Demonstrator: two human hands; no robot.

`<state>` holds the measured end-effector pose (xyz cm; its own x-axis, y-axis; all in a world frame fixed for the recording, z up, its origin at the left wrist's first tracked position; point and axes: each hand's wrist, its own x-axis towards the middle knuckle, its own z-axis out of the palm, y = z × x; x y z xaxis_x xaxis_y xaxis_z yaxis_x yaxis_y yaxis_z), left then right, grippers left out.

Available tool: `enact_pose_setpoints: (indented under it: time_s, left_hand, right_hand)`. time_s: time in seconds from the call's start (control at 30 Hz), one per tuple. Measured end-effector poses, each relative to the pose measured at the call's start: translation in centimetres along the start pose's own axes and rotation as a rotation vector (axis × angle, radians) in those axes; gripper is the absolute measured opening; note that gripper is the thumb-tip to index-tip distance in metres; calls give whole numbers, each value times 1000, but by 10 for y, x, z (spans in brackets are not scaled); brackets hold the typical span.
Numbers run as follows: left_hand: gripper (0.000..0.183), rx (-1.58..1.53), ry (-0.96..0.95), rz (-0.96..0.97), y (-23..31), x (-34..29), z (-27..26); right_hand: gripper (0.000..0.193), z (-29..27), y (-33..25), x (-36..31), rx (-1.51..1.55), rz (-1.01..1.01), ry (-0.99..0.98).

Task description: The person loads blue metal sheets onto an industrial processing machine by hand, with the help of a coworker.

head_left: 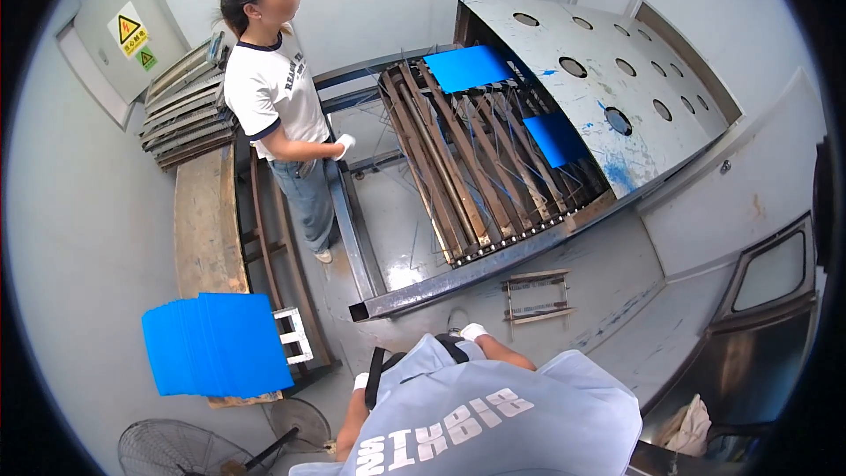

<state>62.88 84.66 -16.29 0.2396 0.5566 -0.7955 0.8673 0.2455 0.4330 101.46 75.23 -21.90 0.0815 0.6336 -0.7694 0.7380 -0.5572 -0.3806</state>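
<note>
My left hand point(360, 381), in a white glove, hangs low beside my body next to a black strap-like band point(375, 376). Its fingers are mostly hidden. My right hand point(474, 331), also white-gloved, is in front of my waist, above the floor near my shoe point(457, 321). Its fingers are too small to read. Neither hand visibly holds anything. Ahead is a metal frame conveyor point(423, 289) with long brown bars point(458, 176). Two blue sheets, one farther back point(467, 69) and one nearer the hood point(555, 139), lie on the bars.
A perforated metal hood point(639, 97) covers the conveyor's right end. Another person point(278, 88) stands at the left, white-gloved. Stacked blue sheets point(216, 344) lie on a wooden bench point(210, 220). A fan point(181, 449) stands at lower left. A small metal step point(538, 297) is on the floor.
</note>
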Motion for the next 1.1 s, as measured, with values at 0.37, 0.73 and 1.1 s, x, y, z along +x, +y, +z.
enact_pose_setpoints:
  time_s: [0.37, 0.73, 1.1]
  left_hand:
    - [22, -898, 870, 332, 214, -68, -97]
    - [21, 346, 469, 1308, 517, -112, -60]
    - [17, -982, -249, 539, 743, 110, 72]
  right_hand:
    - [30, -8, 31, -3, 170, 130, 72]
    - [30, -36, 111, -17, 155, 187, 200]
    - [19, -10, 204, -78, 1510, 451, 289]
